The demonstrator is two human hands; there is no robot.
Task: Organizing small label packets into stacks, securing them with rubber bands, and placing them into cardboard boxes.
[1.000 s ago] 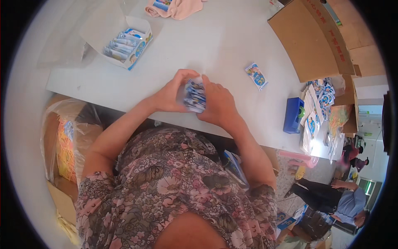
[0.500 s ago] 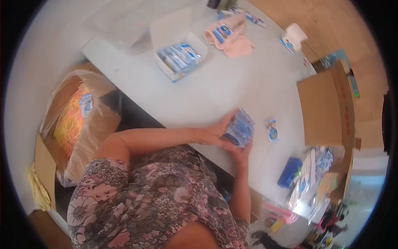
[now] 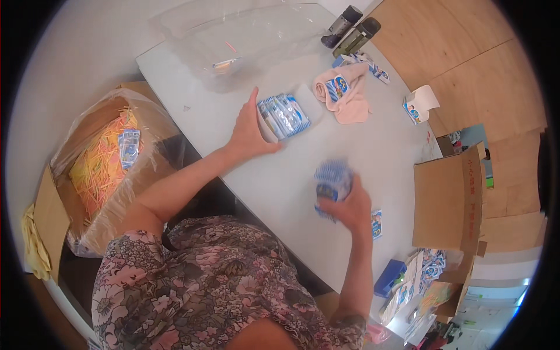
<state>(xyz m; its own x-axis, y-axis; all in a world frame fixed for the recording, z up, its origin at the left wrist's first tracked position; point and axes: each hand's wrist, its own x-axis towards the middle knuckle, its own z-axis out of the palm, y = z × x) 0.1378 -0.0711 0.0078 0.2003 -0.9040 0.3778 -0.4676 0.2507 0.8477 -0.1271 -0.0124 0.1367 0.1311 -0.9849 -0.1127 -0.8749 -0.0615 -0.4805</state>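
Observation:
My left hand (image 3: 249,133) is spread wide along the near left side of a small white box (image 3: 315,105), thumb and fingers apart; whether it presses on the box I cannot tell. Inside the box stand several blue-and-white striped packets (image 3: 283,115) in a row. A blurred bundle of similar blue-and-white packets (image 3: 333,175) is in my right hand (image 3: 352,204), thumb across its near face, held over the table. One loose packet (image 3: 377,224) lies on the table just right of my right wrist.
On the white table (image 3: 245,192) lie a pink cloth (image 3: 353,105) and an opened small box (image 3: 419,106); two bottles (image 3: 350,35) stand behind. Clear plastic (image 3: 192,41) lies far left. A lined carton (image 3: 96,233) of coloured sticks sits left; another carton (image 3: 440,198) stands right.
My hands have parted: the left has left the bundle and reached forward to the white box. My right hand alone now holds the bundle. The view has shifted.

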